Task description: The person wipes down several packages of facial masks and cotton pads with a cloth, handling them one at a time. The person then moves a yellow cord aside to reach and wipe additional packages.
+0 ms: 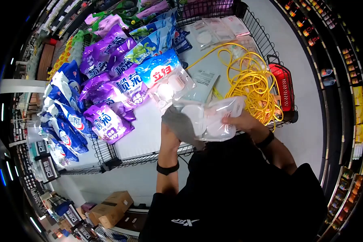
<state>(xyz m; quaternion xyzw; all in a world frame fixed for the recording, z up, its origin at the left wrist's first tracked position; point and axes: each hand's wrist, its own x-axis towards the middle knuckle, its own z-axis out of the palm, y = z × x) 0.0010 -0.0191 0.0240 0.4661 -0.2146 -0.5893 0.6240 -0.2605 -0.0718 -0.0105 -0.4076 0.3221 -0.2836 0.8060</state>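
My right hand [246,120] is closed on the edge of a clear plastic packet [221,126] with white, rounded contents. My left hand [170,135] is raised at the packet's left side, behind a plain grey sheet-like piece [183,124]. It appears to grip this piece, though its fingers are mostly hidden. Just beyond lie another clear packet with a white round item [167,90] and a grey-white pouch [203,82]. Right of these, a tangled yellow cord [252,86] is heaped near my right hand.
Purple bags [105,123], blue-and-white bags [70,121] and a bright blue bag [159,68] crowd the left of the wire-edged display table [139,133]. A red basket panel [281,86] stands at right. Cardboard boxes [113,207] lie below; stocked shelves [347,105] line the right side.
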